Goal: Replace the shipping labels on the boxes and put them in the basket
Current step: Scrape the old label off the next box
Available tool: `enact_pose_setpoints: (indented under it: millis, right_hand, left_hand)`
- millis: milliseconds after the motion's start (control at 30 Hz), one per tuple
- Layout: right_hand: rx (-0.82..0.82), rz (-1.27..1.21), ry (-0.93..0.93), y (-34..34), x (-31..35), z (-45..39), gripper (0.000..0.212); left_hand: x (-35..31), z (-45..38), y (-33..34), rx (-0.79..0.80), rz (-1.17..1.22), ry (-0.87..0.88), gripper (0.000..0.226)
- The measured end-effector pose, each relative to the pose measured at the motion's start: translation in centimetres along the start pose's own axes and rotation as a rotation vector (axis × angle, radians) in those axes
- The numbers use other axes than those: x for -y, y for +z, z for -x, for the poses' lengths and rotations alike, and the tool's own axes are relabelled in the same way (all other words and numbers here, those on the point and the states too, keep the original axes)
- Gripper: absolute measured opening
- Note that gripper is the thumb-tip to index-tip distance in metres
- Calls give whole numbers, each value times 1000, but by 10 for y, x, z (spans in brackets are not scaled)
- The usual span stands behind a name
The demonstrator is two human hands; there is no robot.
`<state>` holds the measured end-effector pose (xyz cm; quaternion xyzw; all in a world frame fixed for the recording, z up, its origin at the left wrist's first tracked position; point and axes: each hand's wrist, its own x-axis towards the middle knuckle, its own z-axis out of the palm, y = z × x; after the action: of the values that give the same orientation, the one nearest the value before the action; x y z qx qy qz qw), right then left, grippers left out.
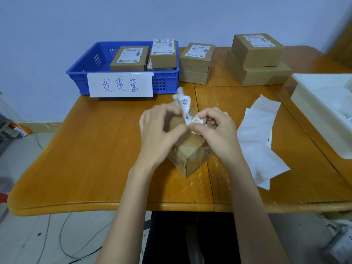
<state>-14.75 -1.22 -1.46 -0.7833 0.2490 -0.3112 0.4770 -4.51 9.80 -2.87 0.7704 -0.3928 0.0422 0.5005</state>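
A brown cardboard box (192, 151) stands in the middle of the wooden table (95, 149), turned corner-on toward me. Its old white label (184, 104) is peeled up and crumpled above the box top. My left hand (160, 130) rests on the box with its fingers curled at the label's left side. My right hand (219, 130) pinches the label's lower end between thumb and fingers. The blue basket (85, 71) at the back left holds several labelled boxes (129, 58) and carries a paper sign.
Two stacks of labelled cardboard boxes (197, 61) (257, 58) stand at the back of the table. Loose white backing sheets (261, 138) lie right of my hands. A white tray (312, 103) sits at the right edge. Cables run across the floor below.
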Motion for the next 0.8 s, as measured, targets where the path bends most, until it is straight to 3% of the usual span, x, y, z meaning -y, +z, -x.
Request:
enact_pose_setpoints:
  millis: [133,600,800]
  right_hand:
    - [-13,-95,27,2,1,2,23]
    - [-32,-116,18,6,-4,-1,12]
    - [33,-97,34,-2,-3,1,17]
  left_hand:
    - [4,2,-1,117,-116,37,53]
    - [-5,6,14,-44,-104,-49,44]
    - [-14,15,26,-117,-47,-72,21]
